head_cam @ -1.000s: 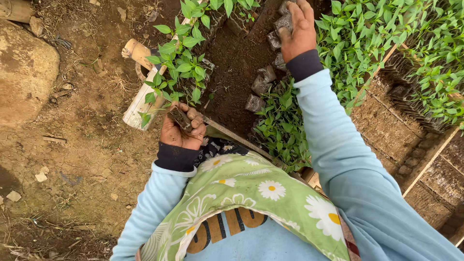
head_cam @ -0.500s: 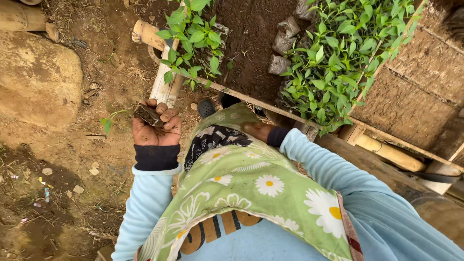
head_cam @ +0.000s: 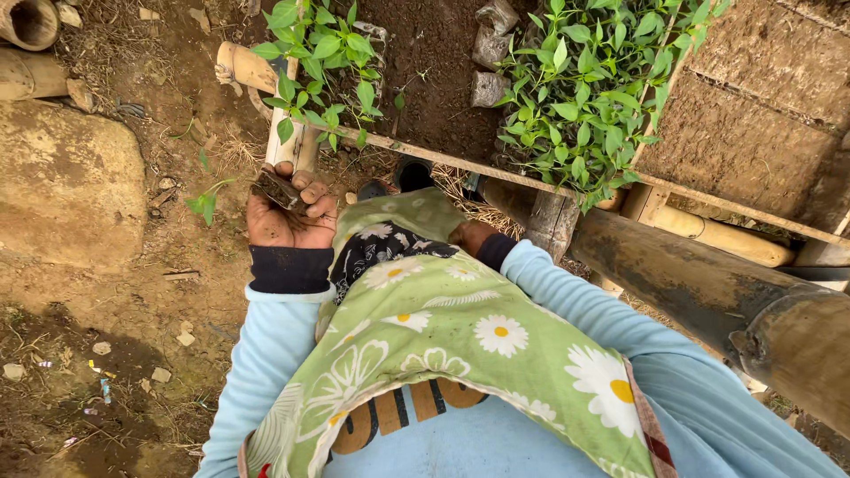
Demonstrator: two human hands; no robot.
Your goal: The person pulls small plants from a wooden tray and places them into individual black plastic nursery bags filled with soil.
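Observation:
My left hand [head_cam: 285, 215] is closed around the soil plug of a small seedling [head_cam: 209, 202], whose leaves hang out to the left over the dirt ground. My right hand [head_cam: 471, 235] rests against my green flowered apron [head_cam: 478, 336] near my waist; most of it is hidden by cloth, so its fingers cannot be read. Ahead, a bamboo-edged nursery bed [head_cam: 443, 160] holds leafy seedlings [head_cam: 584, 97] in dark soil bags [head_cam: 489, 87].
A large stone [head_cam: 66, 181] lies at the left on bare earth. Thick bamboo poles [head_cam: 691, 283] run along the right, beside a bed of packed soil bags [head_cam: 761, 106]. Another cluster of seedlings [head_cam: 319, 53] stands at the bed's near corner.
My right hand has come back from the seedling bags in the bed down to my apron. My left hand, still holding the seedling, has shifted left over the ground as my view tilted.

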